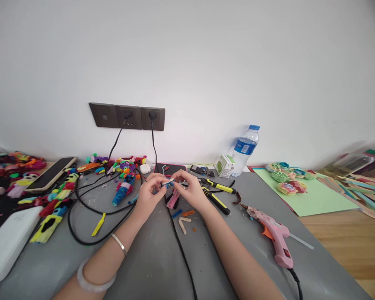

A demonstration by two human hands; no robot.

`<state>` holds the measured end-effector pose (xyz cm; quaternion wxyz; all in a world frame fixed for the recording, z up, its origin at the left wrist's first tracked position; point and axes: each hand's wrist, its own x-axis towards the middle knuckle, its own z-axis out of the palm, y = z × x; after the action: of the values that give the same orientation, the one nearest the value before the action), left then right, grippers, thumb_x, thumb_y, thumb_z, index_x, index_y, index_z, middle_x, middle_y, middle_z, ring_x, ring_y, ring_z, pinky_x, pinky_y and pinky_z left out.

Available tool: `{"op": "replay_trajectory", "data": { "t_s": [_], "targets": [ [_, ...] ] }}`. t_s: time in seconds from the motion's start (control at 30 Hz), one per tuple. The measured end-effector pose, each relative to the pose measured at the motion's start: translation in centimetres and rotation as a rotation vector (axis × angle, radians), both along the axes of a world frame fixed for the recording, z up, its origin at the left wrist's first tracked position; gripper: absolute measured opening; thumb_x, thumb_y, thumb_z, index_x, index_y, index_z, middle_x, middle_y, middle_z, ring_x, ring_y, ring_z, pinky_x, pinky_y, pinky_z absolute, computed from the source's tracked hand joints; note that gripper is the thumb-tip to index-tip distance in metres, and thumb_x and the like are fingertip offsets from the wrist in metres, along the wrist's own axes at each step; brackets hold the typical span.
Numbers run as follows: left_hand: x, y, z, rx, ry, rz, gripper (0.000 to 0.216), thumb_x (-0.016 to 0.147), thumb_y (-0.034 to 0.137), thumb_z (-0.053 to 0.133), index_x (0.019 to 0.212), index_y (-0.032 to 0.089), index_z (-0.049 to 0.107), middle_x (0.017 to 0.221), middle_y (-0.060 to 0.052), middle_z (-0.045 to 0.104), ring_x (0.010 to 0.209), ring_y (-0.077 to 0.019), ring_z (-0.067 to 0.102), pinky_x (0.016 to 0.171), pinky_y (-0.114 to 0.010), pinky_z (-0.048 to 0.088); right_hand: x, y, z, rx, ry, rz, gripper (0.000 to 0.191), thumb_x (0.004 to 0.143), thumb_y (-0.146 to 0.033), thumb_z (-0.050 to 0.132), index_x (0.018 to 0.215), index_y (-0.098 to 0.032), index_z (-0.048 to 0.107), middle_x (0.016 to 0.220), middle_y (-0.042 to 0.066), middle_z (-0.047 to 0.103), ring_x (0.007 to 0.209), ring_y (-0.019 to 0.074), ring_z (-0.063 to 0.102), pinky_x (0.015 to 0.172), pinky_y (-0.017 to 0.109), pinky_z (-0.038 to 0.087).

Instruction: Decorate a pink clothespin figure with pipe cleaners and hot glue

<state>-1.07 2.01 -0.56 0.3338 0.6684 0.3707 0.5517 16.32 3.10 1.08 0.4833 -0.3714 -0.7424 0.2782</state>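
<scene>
Both hands meet over the middle of the grey table. My left hand (150, 192) and my right hand (189, 189) pinch a short piece of blue pipe cleaner (168, 183) between their fingertips, with a whitish bit at its upper edge. Just below the fingers lies a pink fuzzy piece (173, 200). Nearer to me are a blue pipe cleaner piece (177, 213), an orange piece (188, 213) and a bent cream piece (183, 225). Yellow-black pliers (216, 201) lie beside my right hand, partly hidden by it.
A pink glue gun (273, 233) lies at the right, its cord running to the front. Black cables (78, 233) loop at the left near a white power bank (12, 246) and a phone (51, 174). Finished pipe cleaner figures (125, 189) crowd the left; a water bottle (245, 150) stands by the wall.
</scene>
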Motion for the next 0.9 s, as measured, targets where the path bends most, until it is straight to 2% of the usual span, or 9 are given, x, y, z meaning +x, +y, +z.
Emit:
{"op": "replay_trajectory", "data": {
  "t_s": [0.43, 0.67, 0.9],
  "targets": [
    [-0.24, 0.19, -0.29, -0.014, -0.011, 0.029, 0.019, 0.080, 0.016, 0.063, 0.092, 0.021, 0.076, 0.099, -0.006, 0.062, 0.075, -0.0134, 0.059, 0.065, -0.025, 0.047, 0.09, -0.12, 0.18, -0.005, -0.006, -0.011, 0.006, 0.084, -0.018, 0.057, 0.088, -0.019, 0.062, 0.080, 0.002, 0.064, 0.072, 0.0159, 0.058, 0.071, 0.028, 0.043],
    [-0.20, 0.27, -0.34, -0.022, -0.023, 0.022, 0.019, 0.079, 0.016, 0.064, 0.092, 0.021, 0.077, 0.098, -0.005, 0.062, 0.071, -0.0121, 0.058, 0.063, -0.025, 0.047, 0.01, -0.18, 0.32, -0.009, -0.013, -0.016, 0.007, 0.084, -0.019, 0.057, 0.088, -0.019, 0.063, 0.081, 0.002, 0.065, 0.072, 0.0155, 0.058, 0.071, 0.028, 0.044],
    [-0.18, 0.22, -0.08, -0.021, -0.017, 0.024, 0.019, 0.079, 0.017, 0.063, 0.091, 0.021, 0.077, 0.097, -0.006, 0.063, 0.076, -0.0143, 0.060, 0.064, -0.025, 0.049, 0.01, -0.21, 0.41, -0.011, -0.015, -0.013, 0.006, 0.086, -0.020, 0.057, 0.088, -0.019, 0.062, 0.082, 0.002, 0.065, 0.072, 0.0159, 0.058, 0.072, 0.029, 0.044]
  ]
}}
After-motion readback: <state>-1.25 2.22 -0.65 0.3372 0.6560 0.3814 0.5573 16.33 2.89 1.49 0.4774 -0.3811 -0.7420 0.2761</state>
